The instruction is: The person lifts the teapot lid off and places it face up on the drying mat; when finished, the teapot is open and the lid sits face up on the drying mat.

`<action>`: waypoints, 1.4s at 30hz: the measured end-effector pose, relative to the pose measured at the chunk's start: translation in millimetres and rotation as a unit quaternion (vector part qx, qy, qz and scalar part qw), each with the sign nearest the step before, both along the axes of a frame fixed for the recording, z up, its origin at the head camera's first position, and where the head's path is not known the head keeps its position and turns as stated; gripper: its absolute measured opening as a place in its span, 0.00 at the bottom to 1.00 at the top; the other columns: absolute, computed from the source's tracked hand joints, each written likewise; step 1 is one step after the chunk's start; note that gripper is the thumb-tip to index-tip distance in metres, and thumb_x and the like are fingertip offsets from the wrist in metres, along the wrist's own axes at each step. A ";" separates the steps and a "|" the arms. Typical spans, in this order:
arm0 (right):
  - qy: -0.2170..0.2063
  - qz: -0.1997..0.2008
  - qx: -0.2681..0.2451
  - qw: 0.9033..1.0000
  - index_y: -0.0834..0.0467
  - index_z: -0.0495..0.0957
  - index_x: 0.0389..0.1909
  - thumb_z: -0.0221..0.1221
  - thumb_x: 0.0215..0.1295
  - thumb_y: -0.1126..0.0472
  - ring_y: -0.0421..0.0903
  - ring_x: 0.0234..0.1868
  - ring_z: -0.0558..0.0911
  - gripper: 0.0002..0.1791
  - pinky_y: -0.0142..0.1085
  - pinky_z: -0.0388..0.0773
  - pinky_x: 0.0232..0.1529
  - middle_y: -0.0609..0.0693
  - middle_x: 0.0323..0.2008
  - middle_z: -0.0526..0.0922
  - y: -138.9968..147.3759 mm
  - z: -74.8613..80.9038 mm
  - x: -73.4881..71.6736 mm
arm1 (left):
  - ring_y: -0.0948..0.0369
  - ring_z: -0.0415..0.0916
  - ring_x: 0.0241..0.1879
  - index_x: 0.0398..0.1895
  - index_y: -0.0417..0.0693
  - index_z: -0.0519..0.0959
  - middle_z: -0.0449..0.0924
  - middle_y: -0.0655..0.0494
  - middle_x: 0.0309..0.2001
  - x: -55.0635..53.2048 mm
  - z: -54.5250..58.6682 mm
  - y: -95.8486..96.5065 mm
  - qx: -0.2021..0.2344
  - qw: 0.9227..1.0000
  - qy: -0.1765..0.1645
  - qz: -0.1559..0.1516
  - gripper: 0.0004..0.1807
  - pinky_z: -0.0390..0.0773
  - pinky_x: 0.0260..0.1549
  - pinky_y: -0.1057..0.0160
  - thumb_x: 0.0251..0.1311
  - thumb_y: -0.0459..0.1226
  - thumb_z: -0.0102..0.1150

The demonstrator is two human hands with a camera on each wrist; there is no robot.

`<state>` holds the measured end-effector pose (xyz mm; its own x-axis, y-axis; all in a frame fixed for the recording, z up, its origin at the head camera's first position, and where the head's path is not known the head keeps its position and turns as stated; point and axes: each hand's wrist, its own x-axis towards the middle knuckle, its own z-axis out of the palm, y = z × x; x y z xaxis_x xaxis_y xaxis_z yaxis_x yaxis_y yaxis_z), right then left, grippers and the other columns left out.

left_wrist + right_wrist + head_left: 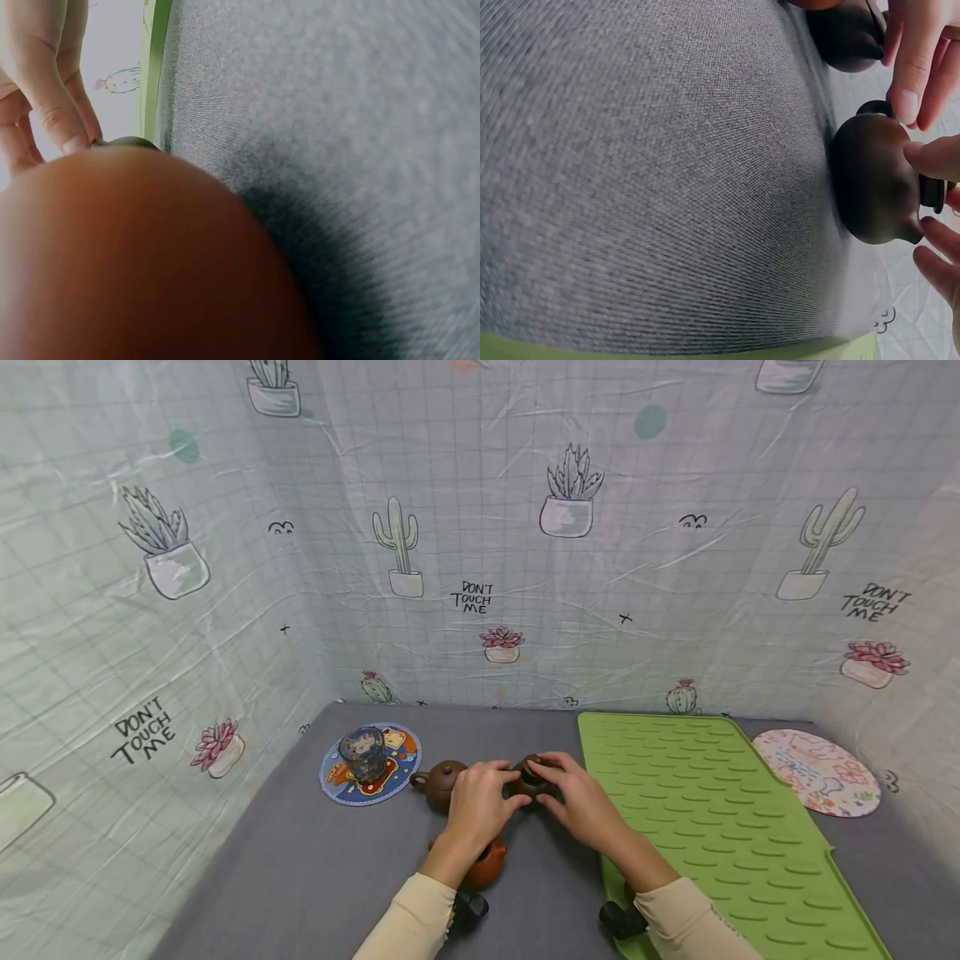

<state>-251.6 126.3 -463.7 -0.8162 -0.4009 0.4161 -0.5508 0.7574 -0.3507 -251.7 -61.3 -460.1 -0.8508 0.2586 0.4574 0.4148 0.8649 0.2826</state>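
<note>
A small dark brown teapot (pixel 874 180) stands on the grey cloth between both hands. My left hand (pixel 480 797) pinches its handle (pixel 875 109) between thumb and fingers. Over its top, the fingers of my right hand (pixel 581 802) hold the lid (pixel 932 193), with the thumb against the pot's shoulder and two fingertips near the spout. Another brown teapot (pixel 441 783) sits just left of the left hand. Under the left forearm is a reddish-orange teapot (pixel 489 866), partly hidden; its blurred round side (pixel 150 255) fills much of the left wrist view.
A clear glass (pixel 363 754) stands on a round blue patterned mat (pixel 405 737) at the back left. The ridged green mat (pixel 705 810) lies to the right, partly under the right forearm. Beyond it is a round floral mat (pixel 821 772). Printed curtains (pixel 480 543) enclose the table.
</note>
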 end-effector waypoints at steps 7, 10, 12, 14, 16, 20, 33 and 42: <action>0.036 -0.005 -0.009 0.999 0.58 0.82 0.61 0.73 0.56 0.66 0.54 0.57 0.84 0.28 0.47 0.84 0.51 0.58 0.59 0.80 0.7 0.4 -1.4 | 0.54 0.86 0.49 0.45 0.57 0.91 0.88 0.55 0.54 0.5 0.1 2.2 -0.004 1.000 0.003 0.000 0.19 0.85 0.50 0.53 0.50 0.52 0.78; 0.043 -0.008 -0.016 0.999 0.57 0.84 0.59 0.73 0.56 0.67 0.53 0.55 0.85 0.27 0.46 0.85 0.49 0.57 0.57 0.81 0.7 0.6 -1.4 | 0.54 0.85 0.50 0.44 0.59 0.92 0.89 0.55 0.54 0.5 0.7 3.0 -0.005 1.000 0.003 0.000 0.18 0.85 0.50 0.52 0.50 0.52 0.77; 0.042 -0.011 -0.020 0.999 0.56 0.84 0.58 0.73 0.57 0.67 0.52 0.53 0.85 0.26 0.45 0.85 0.47 0.56 0.56 0.82 0.7 0.9 -1.2 | 0.55 0.85 0.49 0.42 0.59 0.92 0.89 0.55 0.54 0.3 0.2 3.2 -0.007 1.000 0.003 0.001 0.17 0.85 0.49 0.52 0.51 0.52 0.77; 0.042 -0.016 -0.023 0.999 0.56 0.85 0.57 0.72 0.57 0.67 0.52 0.52 0.86 0.24 0.45 0.85 0.46 0.55 0.54 0.83 0.7 1.4 -1.0 | 0.55 0.85 0.49 0.41 0.60 0.92 0.89 0.56 0.53 0.2 -0.1 3.5 -0.008 1.000 0.003 0.002 0.16 0.85 0.48 0.52 0.51 0.52 0.77; 0.040 -0.024 -0.029 0.998 0.55 0.86 0.56 0.71 0.58 0.67 0.52 0.50 0.86 0.23 0.44 0.85 0.45 0.54 0.52 0.84 1.1 1.6 -0.9 | 0.55 0.84 0.48 0.40 0.60 0.92 0.89 0.56 0.53 -0.6 -1.1 3.6 -0.010 1.000 0.007 0.002 0.15 0.85 0.47 0.52 0.51 0.52 0.77; 0.045 -0.035 -0.044 0.997 0.53 0.87 0.53 0.71 0.57 0.68 0.51 0.47 0.87 0.21 0.44 0.85 0.43 0.53 0.48 0.85 1.8 2.3 -0.7 | 0.55 0.84 0.46 0.40 0.61 0.92 0.89 0.56 0.52 -2.1 -2.8 3.9 -0.017 1.000 0.014 0.000 0.14 0.85 0.44 0.53 0.51 0.51 0.77; -0.001 -0.056 -0.090 0.994 0.54 0.86 0.55 0.66 0.66 0.63 0.52 0.47 0.89 0.16 0.47 0.86 0.45 0.54 0.49 0.89 2.2 4.5 -1.9 | 0.57 0.83 0.46 0.44 0.64 0.91 0.88 0.60 0.56 -4.2 -4.8 5.8 -0.031 1.000 -0.006 0.004 0.16 0.80 0.38 0.57 0.52 0.52 0.75; -0.012 -0.056 -0.125 0.991 0.55 0.83 0.55 0.65 0.67 0.62 0.46 0.39 0.90 0.16 0.39 0.85 0.37 0.53 0.44 0.91 4.1 4.5 -3.0 | 0.59 0.83 0.45 0.42 0.63 0.92 0.88 0.61 0.54 -5.9 -2.0 8.4 -0.027 1.000 -0.010 0.010 0.14 0.79 0.36 0.60 0.52 0.52 0.76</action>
